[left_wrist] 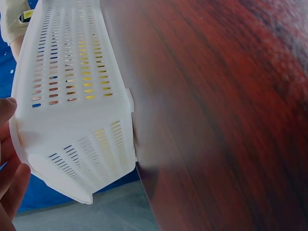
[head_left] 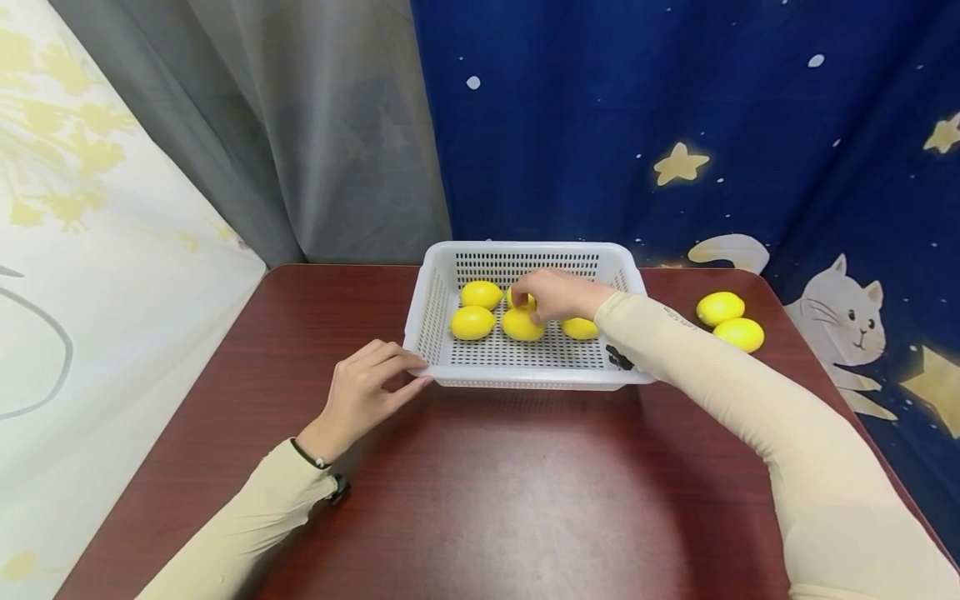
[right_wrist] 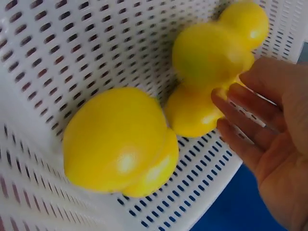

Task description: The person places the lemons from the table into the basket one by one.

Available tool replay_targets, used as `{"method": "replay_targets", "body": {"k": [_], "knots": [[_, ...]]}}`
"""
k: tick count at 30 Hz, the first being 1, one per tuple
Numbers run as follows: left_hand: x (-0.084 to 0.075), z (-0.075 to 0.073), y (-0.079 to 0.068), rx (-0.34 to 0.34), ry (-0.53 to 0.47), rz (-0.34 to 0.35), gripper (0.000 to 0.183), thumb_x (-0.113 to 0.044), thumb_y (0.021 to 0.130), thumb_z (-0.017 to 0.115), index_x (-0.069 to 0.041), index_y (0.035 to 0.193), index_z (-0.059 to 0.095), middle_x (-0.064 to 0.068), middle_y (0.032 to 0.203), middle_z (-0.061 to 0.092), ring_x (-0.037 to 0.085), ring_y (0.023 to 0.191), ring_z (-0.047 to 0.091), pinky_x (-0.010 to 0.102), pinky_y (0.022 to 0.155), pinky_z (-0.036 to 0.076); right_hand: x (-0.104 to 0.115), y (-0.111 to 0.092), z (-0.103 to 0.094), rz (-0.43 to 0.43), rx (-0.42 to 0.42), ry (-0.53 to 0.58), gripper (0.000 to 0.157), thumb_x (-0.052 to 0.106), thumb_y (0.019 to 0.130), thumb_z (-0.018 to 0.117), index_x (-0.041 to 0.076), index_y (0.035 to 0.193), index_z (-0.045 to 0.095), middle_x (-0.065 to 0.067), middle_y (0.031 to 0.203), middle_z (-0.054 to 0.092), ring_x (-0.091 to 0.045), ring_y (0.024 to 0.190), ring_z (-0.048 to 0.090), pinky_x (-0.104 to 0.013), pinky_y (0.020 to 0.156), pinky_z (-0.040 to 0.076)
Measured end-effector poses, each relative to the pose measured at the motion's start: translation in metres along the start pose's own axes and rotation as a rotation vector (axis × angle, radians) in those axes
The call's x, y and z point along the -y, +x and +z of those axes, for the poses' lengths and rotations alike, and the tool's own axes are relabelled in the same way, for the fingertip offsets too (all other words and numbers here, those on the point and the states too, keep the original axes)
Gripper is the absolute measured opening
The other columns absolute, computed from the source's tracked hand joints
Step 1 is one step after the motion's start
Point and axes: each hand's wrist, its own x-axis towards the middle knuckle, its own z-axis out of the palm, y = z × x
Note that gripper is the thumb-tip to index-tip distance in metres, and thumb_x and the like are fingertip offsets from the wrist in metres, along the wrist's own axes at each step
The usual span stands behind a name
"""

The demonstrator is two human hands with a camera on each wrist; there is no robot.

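Note:
A white slotted plastic basket [head_left: 525, 375] stands on the table with several yellow lemons [head_left: 472, 323] in it. My left hand [head_left: 367, 387] holds the basket's near left corner, fingers on the rim and thumb against its front. The left wrist view shows those fingertips [left_wrist: 7, 110] at the rim. Inside the basket, my right hand [head_left: 562, 296] is over the middle lemons, fingers bent downward. Seen from the right wrist, its fingers [right_wrist: 245, 108] are loosely bent and spread beside a blurred lemon [right_wrist: 204, 55], which lies past the fingertips on other lemons.
Two more lemons [head_left: 731, 321] lie on the dark red wooden table [head_left: 525, 483], right of the basket. A blue curtain [head_left: 555, 125] with stars and a grey curtain [head_left: 352, 125] hang behind the table. White patterned cloth [head_left: 97, 250] borders it on the left.

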Motion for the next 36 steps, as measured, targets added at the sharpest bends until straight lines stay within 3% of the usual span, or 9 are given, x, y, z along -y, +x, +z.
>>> {"method": "replay_targets", "body": {"k": [13, 20, 36], "knots": [[0.0, -0.0005, 0.001, -0.004, -0.005, -0.002, 0.021, -0.022, 0.073, 0.086, -0.019, 0.091, 0.077, -0.01, 0.083, 0.071, 0.008, 0.076, 0.06, 0.026, 0.064, 0.051, -0.0022, -0.001, -0.0035, 0.0, 0.005, -0.002, 0.032, 0.004, 0.079, 0.069, 0.011, 0.11, 0.07, -0.005, 0.109, 0.071, -0.022, 0.099, 0.062, -0.038, 0.094, 0.053], [-0.0011, -0.0004, 0.0009, 0.002, -0.006, -0.005, 0.02, -0.022, 0.073, 0.086, -0.019, 0.091, 0.077, -0.01, 0.083, 0.071, 0.008, 0.076, 0.06, 0.026, 0.065, 0.051, -0.0005, -0.0014, -0.0011, 0.014, 0.04, 0.019, 0.032, 0.002, 0.08, 0.067, 0.014, 0.11, 0.069, -0.004, 0.109, 0.071, -0.021, 0.095, 0.061, -0.036, 0.093, 0.053], [-0.0007, 0.0, 0.0004, 0.006, -0.01, -0.01, 0.02, -0.022, 0.073, 0.086, -0.019, 0.091, 0.077, -0.01, 0.083, 0.071, 0.008, 0.077, 0.061, 0.026, 0.065, 0.05, -0.001, -0.0042, -0.0046, 0.016, 0.028, 0.012, 0.032, 0.003, 0.081, 0.069, 0.012, 0.112, 0.069, -0.006, 0.107, 0.07, -0.022, 0.094, 0.061, -0.037, 0.091, 0.053]]}}
